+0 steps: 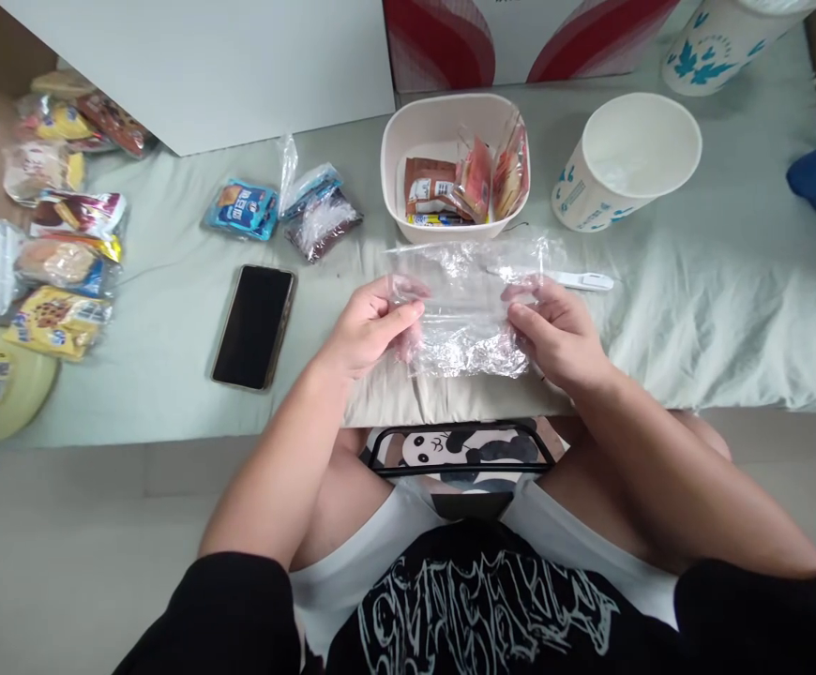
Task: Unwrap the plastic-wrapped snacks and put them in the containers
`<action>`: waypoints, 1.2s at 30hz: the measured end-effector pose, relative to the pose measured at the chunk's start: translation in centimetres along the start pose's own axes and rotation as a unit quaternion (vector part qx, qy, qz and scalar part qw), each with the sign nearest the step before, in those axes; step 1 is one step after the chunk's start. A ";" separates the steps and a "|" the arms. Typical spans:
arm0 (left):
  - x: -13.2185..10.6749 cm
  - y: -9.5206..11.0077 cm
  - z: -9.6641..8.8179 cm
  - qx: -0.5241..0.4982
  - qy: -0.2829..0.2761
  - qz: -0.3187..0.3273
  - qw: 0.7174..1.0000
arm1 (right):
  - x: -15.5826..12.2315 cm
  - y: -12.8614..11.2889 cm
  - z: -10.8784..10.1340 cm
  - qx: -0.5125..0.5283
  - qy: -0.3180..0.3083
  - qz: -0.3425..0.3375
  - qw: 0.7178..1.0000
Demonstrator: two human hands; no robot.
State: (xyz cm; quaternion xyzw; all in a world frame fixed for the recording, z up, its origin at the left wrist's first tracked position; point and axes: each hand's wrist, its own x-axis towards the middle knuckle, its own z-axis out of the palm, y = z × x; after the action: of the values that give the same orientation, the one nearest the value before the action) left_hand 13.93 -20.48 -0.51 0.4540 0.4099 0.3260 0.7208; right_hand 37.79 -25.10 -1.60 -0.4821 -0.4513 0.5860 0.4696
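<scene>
My left hand [370, 323] and my right hand [555, 333] both pinch a clear, crinkled plastic bag [465, 305], one at each side, holding it just above the near edge of the pale green cloth [169, 281]. The bag looks empty. Right behind it stands a white square bowl [398, 141] with several snack packets inside. A white pen-like stick [583, 280] lies on the cloth just past my right hand.
A black phone [254, 325] lies left of my hands. Small packets [243, 208] [320, 216] sit behind it, and a pile of snack bags [60, 234] is at far left. A white paper cup [626, 159] stands at right, a second cup [717, 42] behind it.
</scene>
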 end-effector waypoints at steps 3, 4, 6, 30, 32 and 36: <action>0.1 0.2 -0.1 -0.050 -0.009 0.019 0.999 | 0.1 0.2 -0.3 0.029 0.031 -0.017 0.999; 0.1 0.3 -0.1 -0.057 -0.009 0.025 0.998 | 0.1 0.1 -0.4 0.033 0.035 -0.018 0.999; 0.3 0.6 -0.3 -0.054 -0.007 0.036 0.998 | 0.2 0.0 -0.7 0.034 0.026 -0.017 0.999; 0.3 0.1 0.3 0.019 -0.052 -0.014 0.998 | 0.1 -0.4 -0.1 0.084 -0.199 0.137 0.967; 0.4 0.0 0.6 0.030 -0.056 -0.011 0.998 | -0.1 -0.4 0.5 0.039 -0.244 0.156 0.956; 1.0 0.2 0.1 -0.014 0.032 0.047 0.998 | -0.3 -0.5 0.8 0.011 -0.211 0.134 0.968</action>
State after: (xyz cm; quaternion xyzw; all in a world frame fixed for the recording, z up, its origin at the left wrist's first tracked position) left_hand 14.44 -19.61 -0.57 0.4519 0.4070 0.3794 0.6972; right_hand 37.11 -25.40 -0.94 -0.3986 -0.4652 0.7369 0.2857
